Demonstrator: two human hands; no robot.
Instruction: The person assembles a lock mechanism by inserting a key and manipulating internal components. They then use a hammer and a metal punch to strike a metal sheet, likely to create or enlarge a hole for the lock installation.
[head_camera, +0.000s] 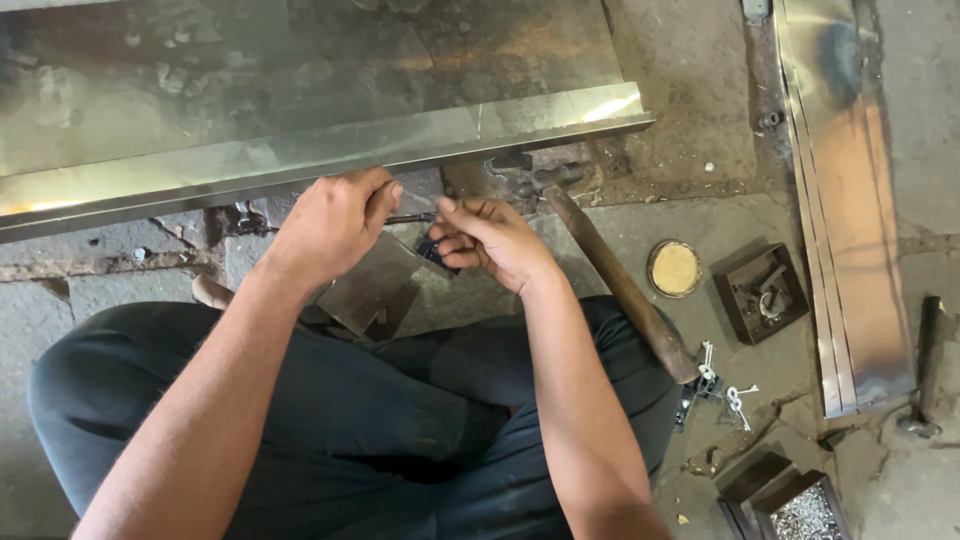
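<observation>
Hands working close above lap. Left hand (335, 225) gripping thin dark rod (408, 217), fingers wrapping around it, rod's long axis running level toward right hand (490, 240). Right hand pinching small dark part (436, 252) just below rod tip, fingers closing tight on it. Rod tip nearly touching right thumb. Flat grey plate (370, 282) lying under both grips. Hammer (610, 270) lying beyond right wrist, handle slanting away. Steel sheet (300, 150) stretching past knuckles.

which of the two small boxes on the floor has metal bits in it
The box at the bottom edge, filled with shiny metal bits. The dark box beside the round lid holds only a few loose parts.
</observation>
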